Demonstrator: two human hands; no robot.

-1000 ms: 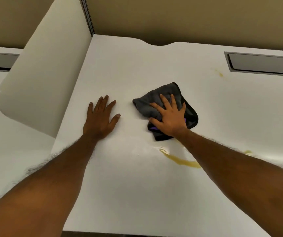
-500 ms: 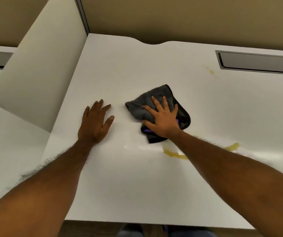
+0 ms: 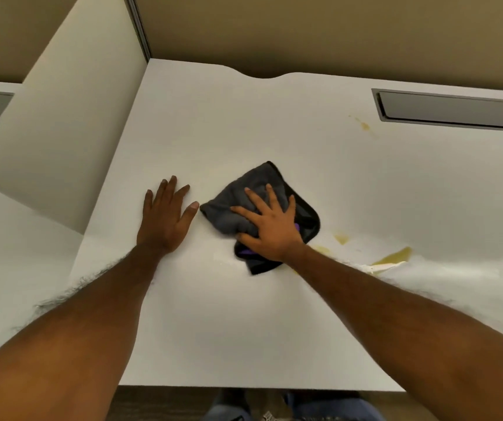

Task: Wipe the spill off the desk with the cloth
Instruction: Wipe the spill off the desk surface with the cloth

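A dark grey cloth [image 3: 238, 205] with a black edge lies crumpled on the white desk [image 3: 244, 329], near its middle. My right hand [image 3: 270, 226] presses flat on the cloth with fingers spread. Yellow spill [image 3: 393, 256] streaks the desk right of the cloth, partly hidden behind my right forearm, with a small drop [image 3: 341, 238] closer to the cloth. Another small yellow spot [image 3: 365, 126] sits further back. My left hand [image 3: 165, 220] rests flat on the desk just left of the cloth, holding nothing.
A white divider panel [image 3: 62, 132] stands along the desk's left side. A grey cable hatch [image 3: 453, 110] is set into the desk at the back right. A tan wall runs behind. The desk's front edge is near my body.
The cloth and my right hand have slid a little left, uncovering more of the yellow spill on the right. My left hand has stayed flat on the desk.
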